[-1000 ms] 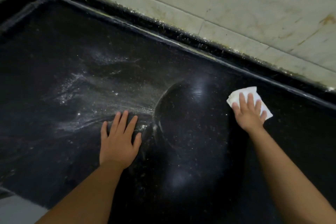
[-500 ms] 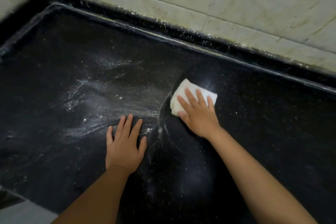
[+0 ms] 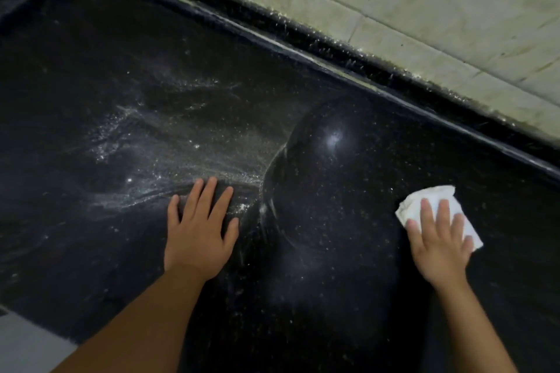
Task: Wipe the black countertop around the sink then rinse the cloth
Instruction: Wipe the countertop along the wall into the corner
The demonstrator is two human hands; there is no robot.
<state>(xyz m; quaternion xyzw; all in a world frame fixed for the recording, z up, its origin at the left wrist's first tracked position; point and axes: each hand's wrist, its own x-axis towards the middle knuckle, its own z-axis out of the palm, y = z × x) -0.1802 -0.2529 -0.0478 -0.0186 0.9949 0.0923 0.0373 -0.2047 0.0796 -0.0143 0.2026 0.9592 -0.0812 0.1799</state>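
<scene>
The white cloth (image 3: pixel 436 209) lies folded on the black bench (image 3: pixel 333 266), toward its right side and well short of the raised back edge. The right hand (image 3: pixel 439 242) lies flat on top of it, its 4 fingers straight and slightly spread, pressing the cloth down; the cloth's far edge and right corner stick out past the fingers. The left hand (image 3: pixel 200 230) rests palm down on the bare bench, well apart from the cloth, fingers straight and spread, holding nothing. Just beyond its fingertips a patch of white powdery residue (image 3: pixel 145 160) streaks across the dark surface. Between the 2 hands the bench looks darker and glossier. Behind the bench runs a stained pale tiled wall (image 3: pixel 424 9).
</scene>
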